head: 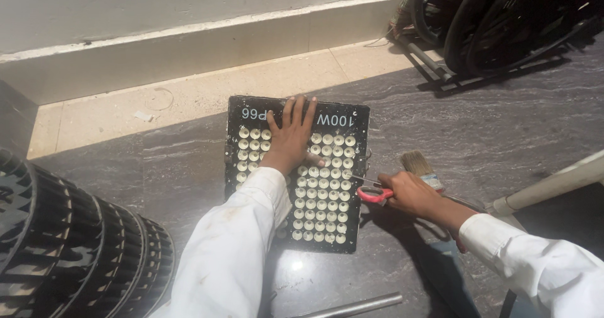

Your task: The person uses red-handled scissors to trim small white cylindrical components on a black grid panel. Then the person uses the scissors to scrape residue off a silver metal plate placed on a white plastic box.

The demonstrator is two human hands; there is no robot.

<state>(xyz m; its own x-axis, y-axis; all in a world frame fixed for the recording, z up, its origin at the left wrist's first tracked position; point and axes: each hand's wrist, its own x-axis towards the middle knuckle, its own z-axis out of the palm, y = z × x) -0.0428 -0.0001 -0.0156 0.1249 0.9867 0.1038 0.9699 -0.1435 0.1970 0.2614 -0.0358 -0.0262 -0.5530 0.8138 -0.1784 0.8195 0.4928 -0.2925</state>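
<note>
One black lamp panel (pixel 296 173) with many round white lenses lies flat on the dark stone floor (pixel 491 129), with two hands at work on it.

The left hand (pixel 290 139) rests open on the upper part of the panel, fingers spread and palm down, pressing it. The right hand (pixel 409 193) is closed around one red-handled tool (pixel 372 192), probably a pair of pliers, whose metal tip touches the right edge of the panel. One paintbrush (pixel 420 167) lies just beside this hand. One black ribbed fan wheel (pixel 69 242) stands at the left, and one metal rod (pixel 352 306) lies near the bottom edge.
</note>
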